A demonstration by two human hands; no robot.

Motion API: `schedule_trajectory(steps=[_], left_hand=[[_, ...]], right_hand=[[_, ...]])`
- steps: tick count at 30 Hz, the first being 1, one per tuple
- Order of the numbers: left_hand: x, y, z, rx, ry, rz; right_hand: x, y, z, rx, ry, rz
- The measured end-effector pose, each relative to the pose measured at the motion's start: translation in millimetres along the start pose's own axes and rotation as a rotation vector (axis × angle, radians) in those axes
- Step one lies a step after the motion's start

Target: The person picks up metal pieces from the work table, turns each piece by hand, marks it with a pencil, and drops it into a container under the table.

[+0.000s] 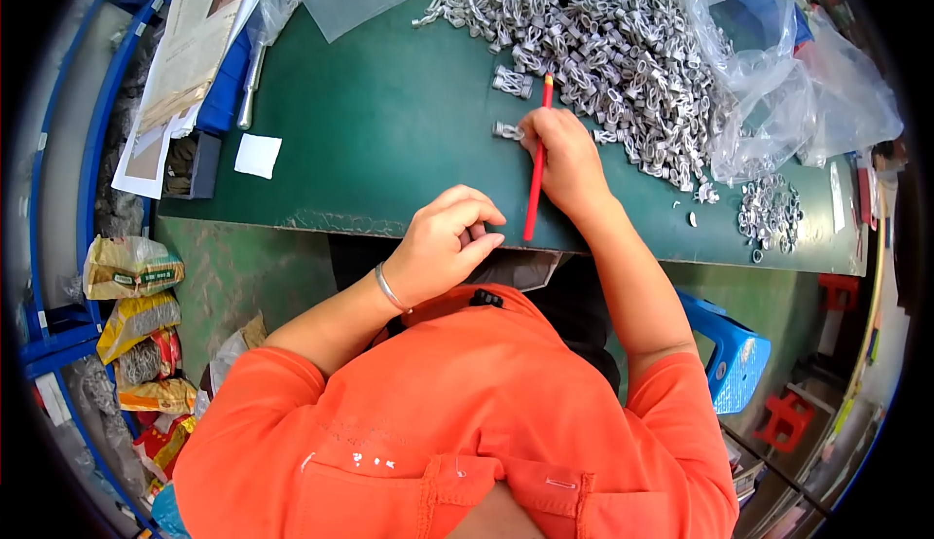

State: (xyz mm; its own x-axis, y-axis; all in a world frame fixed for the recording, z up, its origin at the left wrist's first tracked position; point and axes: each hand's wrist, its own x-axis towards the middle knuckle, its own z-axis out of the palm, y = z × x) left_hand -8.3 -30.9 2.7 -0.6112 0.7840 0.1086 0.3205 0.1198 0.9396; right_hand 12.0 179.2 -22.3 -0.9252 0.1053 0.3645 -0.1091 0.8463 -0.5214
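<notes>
On the green table [350,140] my right hand [567,161] lies over a red stick [535,184] with a yellow band near its far end. Its fingertips touch a small grey part [507,131] beside the stick; whether they grip the stick too is hard to see. A little group of grey parts [513,82] sits just beyond, near a large pile of similar parts [593,33]. My left hand [443,247] is near the table's front edge, its fingers curled with the thumb and fingertip apart and nothing between them.
Clear plastic bags [769,101] lie right of the pile, with small rings [769,213] nearer the front. At the left are papers [185,53], a grey box [192,164] and a white square [258,156]. A blue stool [736,359] stands below the table.
</notes>
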Motion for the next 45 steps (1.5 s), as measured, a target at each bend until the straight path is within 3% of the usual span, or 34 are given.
schedule_trajectory(steps=[1, 4, 6, 8, 13, 18, 21, 28, 33, 36, 40, 43, 45], left_hand=[[0, 0, -1, -0.006, 0.008, -0.012], [1, -4, -2, -0.055, 0.091, -0.097], [3, -9, 0, -0.099, 0.099, -0.131], [6, -13, 4, -0.566, 0.115, -0.240], [11, 2, 5, -0.706, 0.095, -0.261], [5, 3, 8, -0.655, 0.066, -0.202], [2, 0, 12, -0.470, 0.076, 0.037], [-12, 2, 7, -0.342, -0.030, -0.084], [-15, 1, 4, -0.182, -0.061, -0.001], [-19, 5, 11, -0.296, -0.001, -0.032], [-20, 8, 10, -0.302, -0.012, 0.036], [-17, 3, 1, 0.034, -0.195, 0.234], [-16, 4, 3, 0.028, -0.182, 0.140]], right_hand=[[-2, -1, 1, 0.000, 0.005, -0.006], [-15, -12, 3, 0.512, 0.125, 0.208], [-22, -25, -13, 1.031, 0.006, 0.545], [-31, -34, -22, 1.277, -0.020, 0.628], [-53, -42, -25, 1.397, -0.028, 0.540], [-75, -47, -23, 1.053, 0.125, 0.299], [-80, -49, -27, 0.896, 0.151, 0.085], [-98, -50, -23, 0.991, 0.144, 0.080], [-108, -53, -16, 0.912, 0.127, 0.177], [-107, -57, -16, 0.829, 0.124, 0.202], [-107, -57, -17, 0.758, 0.082, 0.137], [-105, -50, -27, 0.690, -0.041, 0.062], [-101, -47, -32, 0.587, 0.014, 0.022]])
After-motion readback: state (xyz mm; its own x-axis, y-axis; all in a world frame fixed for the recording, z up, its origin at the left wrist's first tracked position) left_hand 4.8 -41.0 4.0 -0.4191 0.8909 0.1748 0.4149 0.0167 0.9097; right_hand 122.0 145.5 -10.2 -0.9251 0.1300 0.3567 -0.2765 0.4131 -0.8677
